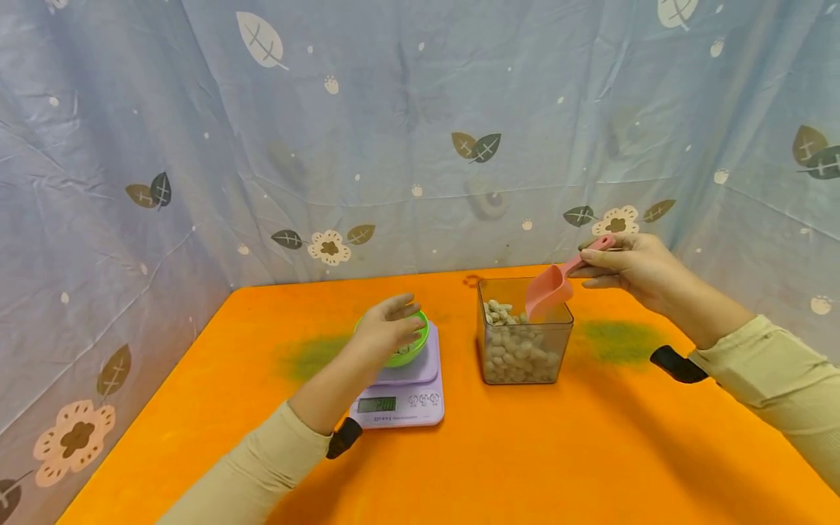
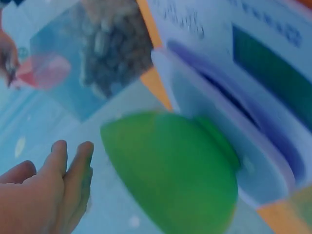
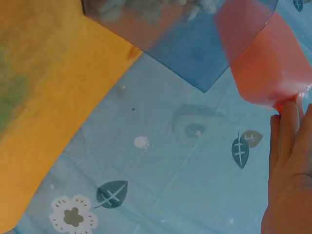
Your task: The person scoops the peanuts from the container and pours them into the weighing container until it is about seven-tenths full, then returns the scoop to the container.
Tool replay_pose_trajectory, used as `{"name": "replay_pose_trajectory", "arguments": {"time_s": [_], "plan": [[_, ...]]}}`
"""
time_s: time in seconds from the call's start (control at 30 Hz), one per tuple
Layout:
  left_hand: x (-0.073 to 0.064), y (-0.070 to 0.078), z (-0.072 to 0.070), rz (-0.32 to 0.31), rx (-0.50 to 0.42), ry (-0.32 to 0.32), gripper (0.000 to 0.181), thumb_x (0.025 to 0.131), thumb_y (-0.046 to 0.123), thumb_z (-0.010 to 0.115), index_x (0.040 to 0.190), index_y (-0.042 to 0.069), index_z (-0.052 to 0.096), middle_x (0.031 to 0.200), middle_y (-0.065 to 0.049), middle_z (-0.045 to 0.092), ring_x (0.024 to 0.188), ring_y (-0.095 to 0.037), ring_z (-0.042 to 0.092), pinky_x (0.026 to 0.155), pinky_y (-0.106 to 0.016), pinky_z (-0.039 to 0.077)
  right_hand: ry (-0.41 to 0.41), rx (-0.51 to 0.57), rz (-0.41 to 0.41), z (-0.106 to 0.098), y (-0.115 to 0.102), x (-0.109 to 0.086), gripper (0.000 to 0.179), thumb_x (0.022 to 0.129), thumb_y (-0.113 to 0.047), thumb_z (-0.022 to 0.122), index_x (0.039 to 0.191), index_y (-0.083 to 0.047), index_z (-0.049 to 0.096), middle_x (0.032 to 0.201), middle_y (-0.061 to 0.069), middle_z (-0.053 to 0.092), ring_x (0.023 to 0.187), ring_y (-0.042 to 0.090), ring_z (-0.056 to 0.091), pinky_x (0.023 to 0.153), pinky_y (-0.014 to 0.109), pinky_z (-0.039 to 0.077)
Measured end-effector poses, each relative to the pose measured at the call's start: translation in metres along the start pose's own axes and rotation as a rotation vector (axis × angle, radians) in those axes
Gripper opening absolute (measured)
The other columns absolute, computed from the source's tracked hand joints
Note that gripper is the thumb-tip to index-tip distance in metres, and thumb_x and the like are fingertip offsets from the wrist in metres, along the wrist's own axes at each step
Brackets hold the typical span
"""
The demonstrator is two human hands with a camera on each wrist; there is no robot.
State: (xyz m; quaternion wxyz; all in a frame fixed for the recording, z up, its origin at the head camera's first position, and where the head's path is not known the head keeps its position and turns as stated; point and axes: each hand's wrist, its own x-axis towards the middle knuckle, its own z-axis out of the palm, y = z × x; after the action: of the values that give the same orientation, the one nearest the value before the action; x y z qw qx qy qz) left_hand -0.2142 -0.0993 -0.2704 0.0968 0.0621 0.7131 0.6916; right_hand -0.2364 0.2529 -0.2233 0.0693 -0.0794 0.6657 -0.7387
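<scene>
My right hand [image 1: 639, 270] pinches the handle of a pink scoop [image 1: 550, 289], its bowl tipped down into the mouth of a clear, brownish box [image 1: 525, 343]. Peanuts in their shells [image 1: 518, 354] fill the lower part of that box. Over a green bowl [image 1: 423, 343] hangs my left hand [image 1: 387, 332], fingers extended and holding nothing. Some pale pieces show inside the bowl between the fingers. The bowl stands on a lilac kitchen scale [image 1: 429, 415] with a lit display. In the left wrist view the hand [image 2: 48, 195] is apart from the bowl's side [image 2: 170, 170].
An orange tabletop [image 1: 492, 467] with greenish patches lies under everything. Behind and beside it hangs a blue curtain [image 1: 407, 182] printed with leaves and flowers. The box stands to the right of the scale, with a gap between them.
</scene>
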Motion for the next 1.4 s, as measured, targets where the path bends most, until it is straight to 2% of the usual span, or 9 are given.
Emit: {"name": "replay_pose_trajectory", "arguments": {"time_s": [0.2,0.37,0.57,0.73,0.9,1.07,1.2,1.3,1.4], "plan": [[0.010,-0.004,0.027,-0.023,-0.015,-0.044,0.055,0.096,-0.004,0.053,0.146,-0.008,0.032,0.145,-0.027,0.041,0.126,-0.040,0.049,0.104,-0.043,0.046,0.005,-0.290,0.021,0.008,-0.002,0.007,0.007,0.099,-0.005,0.054,0.101,-0.001,0.060,0.084,0.002,0.072,0.078,0.012,0.071,0.070,0.026,0.060],[0.022,-0.002,0.047,-0.052,-0.004,-0.088,0.055,0.097,-0.003,0.052,0.148,-0.007,0.031,0.147,-0.026,0.037,0.129,-0.040,0.046,0.104,-0.043,0.045,-0.026,-0.524,0.020,0.022,-0.003,0.013,0.016,0.099,-0.004,0.054,0.106,0.010,0.053,0.087,0.005,0.071,0.079,0.014,0.070,0.071,0.030,0.061],[0.037,-0.003,0.065,-0.088,-0.012,-0.107,0.054,0.099,-0.001,0.051,0.148,-0.007,0.030,0.148,-0.027,0.034,0.129,-0.040,0.044,0.106,-0.045,0.043,-0.076,-0.694,0.031,0.036,0.000,0.019,0.027,0.097,-0.002,0.056,0.115,0.018,0.051,0.089,0.011,0.071,0.079,0.019,0.071,0.069,0.036,0.061],[0.045,-0.002,0.072,-0.100,-0.023,-0.107,0.053,0.099,-0.001,0.050,0.147,-0.010,0.030,0.146,-0.030,0.036,0.128,-0.040,0.046,0.105,-0.045,0.044,-0.110,-0.743,0.021,0.044,0.004,0.023,0.028,0.096,-0.001,0.058,0.114,0.020,0.053,0.090,0.019,0.071,0.081,0.027,0.071,0.069,0.038,0.061],[0.050,-0.003,0.073,-0.115,-0.044,-0.134,0.051,0.100,-0.002,0.048,0.147,-0.010,0.030,0.144,-0.030,0.038,0.128,-0.040,0.045,0.104,-0.044,0.045,-0.101,-0.745,0.009,0.047,0.008,0.025,0.029,0.097,-0.001,0.057,0.116,0.020,0.053,0.091,0.022,0.070,0.080,0.028,0.071,0.069,0.038,0.061],[0.052,-0.005,0.073,-0.122,-0.041,-0.164,0.051,0.100,-0.003,0.047,0.148,-0.009,0.030,0.144,-0.029,0.038,0.126,-0.039,0.047,0.102,-0.043,0.047,-0.100,-0.813,-0.040,0.051,0.011,0.024,0.024,0.095,0.000,0.059,0.110,0.019,0.056,0.085,0.019,0.070,0.076,0.028,0.071,0.064,0.037,0.062],[0.053,-0.007,0.074,-0.122,-0.043,-0.170,0.050,0.100,-0.004,0.047,0.147,-0.008,0.031,0.143,-0.029,0.039,0.126,-0.039,0.047,0.100,-0.043,0.049,-0.152,-0.849,-0.058,0.051,0.015,0.025,0.014,0.094,0.003,0.059,0.099,0.015,0.056,0.079,0.014,0.068,0.072,0.027,0.069,0.059,0.039,0.061],[0.054,-0.007,0.075,-0.123,-0.047,-0.173,0.051,0.100,-0.003,0.047,0.148,-0.009,0.029,0.144,-0.029,0.039,0.128,-0.040,0.045,0.101,-0.044,0.048,-0.188,-0.822,-0.048,0.051,0.019,0.027,0.011,0.095,0.003,0.059,0.097,0.013,0.055,0.079,0.012,0.067,0.071,0.026,0.068,0.059,0.040,0.061],[0.054,-0.007,0.075,-0.124,-0.059,-0.181,0.052,0.101,-0.003,0.045,0.149,-0.009,0.027,0.146,-0.029,0.036,0.129,-0.041,0.043,0.102,-0.045,0.046,-0.167,-0.762,-0.051,0.051,0.022,0.027,0.015,0.095,0.003,0.057,0.102,0.015,0.054,0.080,0.012,0.067,0.072,0.026,0.068,0.059,0.040,0.061]]}}
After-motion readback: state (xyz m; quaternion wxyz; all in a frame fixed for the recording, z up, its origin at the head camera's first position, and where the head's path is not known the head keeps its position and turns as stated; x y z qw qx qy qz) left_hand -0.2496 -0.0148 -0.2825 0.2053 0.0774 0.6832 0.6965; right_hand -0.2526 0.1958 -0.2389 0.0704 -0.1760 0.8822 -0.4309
